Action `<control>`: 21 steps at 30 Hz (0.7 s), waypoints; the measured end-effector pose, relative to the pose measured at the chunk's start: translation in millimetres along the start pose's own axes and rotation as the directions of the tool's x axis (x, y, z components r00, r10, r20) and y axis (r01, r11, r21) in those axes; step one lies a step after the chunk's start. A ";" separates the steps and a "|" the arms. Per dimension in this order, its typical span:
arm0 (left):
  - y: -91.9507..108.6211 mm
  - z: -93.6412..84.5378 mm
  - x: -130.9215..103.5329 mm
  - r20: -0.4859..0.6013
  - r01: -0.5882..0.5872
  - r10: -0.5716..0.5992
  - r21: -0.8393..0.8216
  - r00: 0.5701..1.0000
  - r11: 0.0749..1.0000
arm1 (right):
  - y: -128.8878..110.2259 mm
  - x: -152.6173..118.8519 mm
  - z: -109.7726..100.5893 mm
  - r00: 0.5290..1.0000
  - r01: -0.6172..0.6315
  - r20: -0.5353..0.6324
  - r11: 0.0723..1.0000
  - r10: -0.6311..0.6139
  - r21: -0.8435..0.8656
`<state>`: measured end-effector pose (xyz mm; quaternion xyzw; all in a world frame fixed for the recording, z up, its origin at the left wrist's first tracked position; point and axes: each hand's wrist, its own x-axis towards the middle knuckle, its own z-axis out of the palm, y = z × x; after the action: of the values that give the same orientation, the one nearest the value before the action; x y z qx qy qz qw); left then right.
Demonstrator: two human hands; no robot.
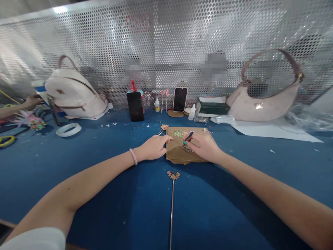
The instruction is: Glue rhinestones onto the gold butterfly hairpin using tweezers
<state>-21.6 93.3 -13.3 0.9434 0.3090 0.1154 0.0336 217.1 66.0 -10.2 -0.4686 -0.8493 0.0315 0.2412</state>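
Observation:
My right hand [205, 146] is closed round a slim dark pen-like tool [190, 136], its lower end over a small pile of pale beads [187, 148] on a piece of brown cardboard [177, 158]. A turquoise spot shows by the fingertips. My left hand [153, 147] is at the cardboard's left edge, index finger stretched over it and thumb apart, with nothing visible in it. Green bits [178, 133] lie on the cardboard beyond that finger. Just behind the left hand is a gold hairpin head [164, 127]. A butterfly-topped metal hair stick [173, 176] lies in front of both hands.
Behind the cardboard stand a phone [179, 100], a black-screened device [135, 107] and small glue bottles [191, 113]. A backpack [73, 93] and a tape roll [68, 130] are left; a handbag [262, 104] is right. Another person's hand [33, 101] shows far left.

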 end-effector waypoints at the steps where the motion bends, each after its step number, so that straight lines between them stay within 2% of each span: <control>1: -0.6 0.4 -0.1 0.002 -0.011 0.011 0.000 1.000 1.000 | -0.1 0.0 -0.1 1.000 -0.001 0.001 1.000 0.001 0.002; 6: 0.2 0.6 -0.6 0.025 -0.072 0.072 -0.004 0.997 0.997 | 0.5 -0.3 -0.2 1.000 -0.004 -0.006 1.000 0.004 0.020; 13: 18.8 -4.1 6.5 0.068 -0.130 0.131 -0.024 0.989 0.991 | 4.9 1.2 -1.0 0.999 -0.029 -0.031 0.995 0.032 0.092; 16: 24.3 -5.1 12.9 0.048 -0.114 0.116 -0.043 0.992 0.993 | 7.8 1.6 -2.6 0.997 -0.060 -0.040 0.988 0.066 0.141; 21: 28.6 -2.2 20.3 -0.043 -0.060 0.056 -0.117 0.998 0.991 | 19.9 3.5 -2.4 0.984 -0.139 -0.077 0.956 0.163 0.257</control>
<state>10.1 82.1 -3.3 0.9459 0.2746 0.1533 0.0798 232.1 79.6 -12.3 -0.4988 -0.7874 0.1339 0.3367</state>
